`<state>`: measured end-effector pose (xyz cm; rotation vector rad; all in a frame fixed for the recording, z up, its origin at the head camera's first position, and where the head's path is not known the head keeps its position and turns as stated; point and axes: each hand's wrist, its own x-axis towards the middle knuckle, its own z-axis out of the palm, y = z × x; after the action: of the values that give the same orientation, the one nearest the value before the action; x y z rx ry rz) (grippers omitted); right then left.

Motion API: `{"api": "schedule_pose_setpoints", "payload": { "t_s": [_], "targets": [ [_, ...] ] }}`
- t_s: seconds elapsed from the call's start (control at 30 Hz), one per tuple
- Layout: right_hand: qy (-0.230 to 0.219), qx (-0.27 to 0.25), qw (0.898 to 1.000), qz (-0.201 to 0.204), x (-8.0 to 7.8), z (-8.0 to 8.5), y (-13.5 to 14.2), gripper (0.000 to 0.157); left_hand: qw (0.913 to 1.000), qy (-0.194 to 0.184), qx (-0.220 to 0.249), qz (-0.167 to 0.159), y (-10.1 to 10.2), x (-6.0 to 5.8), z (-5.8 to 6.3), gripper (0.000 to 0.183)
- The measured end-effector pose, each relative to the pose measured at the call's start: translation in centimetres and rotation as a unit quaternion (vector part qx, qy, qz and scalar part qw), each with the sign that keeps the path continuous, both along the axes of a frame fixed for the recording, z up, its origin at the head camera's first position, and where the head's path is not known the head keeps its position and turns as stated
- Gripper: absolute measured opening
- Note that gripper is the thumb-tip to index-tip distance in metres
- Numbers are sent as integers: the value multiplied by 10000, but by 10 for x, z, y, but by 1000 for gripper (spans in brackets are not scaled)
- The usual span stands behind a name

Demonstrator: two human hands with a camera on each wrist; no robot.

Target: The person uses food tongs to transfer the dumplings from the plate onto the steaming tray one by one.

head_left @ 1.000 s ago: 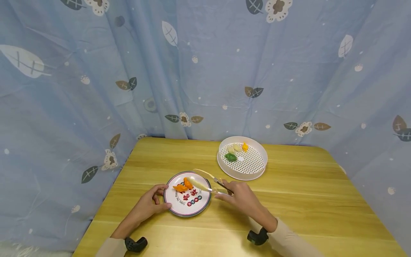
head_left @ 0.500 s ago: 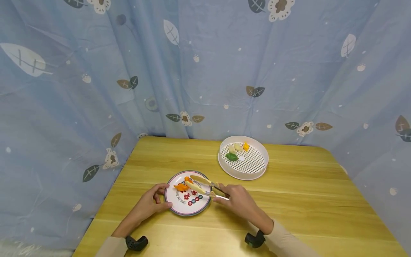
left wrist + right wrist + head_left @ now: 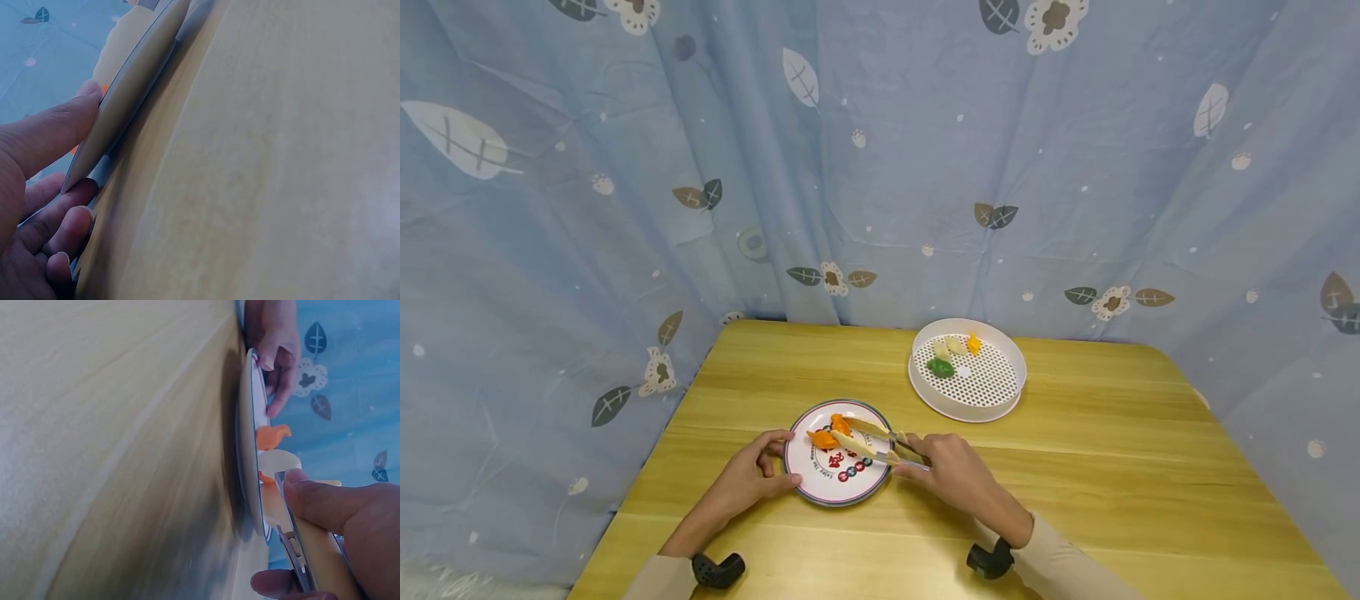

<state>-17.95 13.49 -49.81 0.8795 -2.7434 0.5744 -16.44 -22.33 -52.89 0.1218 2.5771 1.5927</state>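
Note:
My left hand (image 3: 748,479) pinches the left rim of a round white plate (image 3: 850,492) with red lettering and a coloured edge, thumb on top and fingers beneath. In the left wrist view the thumb (image 3: 62,128) presses on the plate rim. My right hand (image 3: 951,471) grips a pair of metal tongs (image 3: 859,448) with pale yellowish tips. Two orange dumpling-shaped pieces lie on the plate: the left piece (image 3: 822,439) and the right piece (image 3: 840,424). The tong tips reach over the plate right at the right orange piece. In the right wrist view they partly hide it.
Behind and to the right stands a round white steamer tray (image 3: 970,408) with a perforated floor. It holds a green piece (image 3: 940,367), a yellow piece (image 3: 973,344) and pale dumpling-shaped pieces (image 3: 955,345). A blue patterned curtain (image 3: 895,167) hangs behind the wooden table (image 3: 1112,467).
My right hand has moved a little left with the tongs, whose widely spread tips have come closer together around the right orange piece. The left hand stays on the plate rim.

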Motion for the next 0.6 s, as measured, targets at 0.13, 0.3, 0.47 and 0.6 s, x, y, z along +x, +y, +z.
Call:
{"api": "schedule_pose_setpoints", "payload": {
  "t_s": [0.13, 0.3, 0.47, 0.6],
  "targets": [
    [66, -46, 10000, 39, 0, -1, 0, 53, 10000, -34, 18, -1, -1, -1, -1, 71],
    [79, -110, 9999, 55, 2, -2, 1, 51, 10000, -25, -29, -7, 0, -1, 0, 71],
    [58, -254, 9997, 45, 3, -2, 3, 53, 10000, -81, 21, 10, 0, 0, 2, 71],
    [92, -335, 9994, 48, 2, 1, 4, 53, 9999, -86, 67, 23, 0, 1, 2, 71]
  ]
}}
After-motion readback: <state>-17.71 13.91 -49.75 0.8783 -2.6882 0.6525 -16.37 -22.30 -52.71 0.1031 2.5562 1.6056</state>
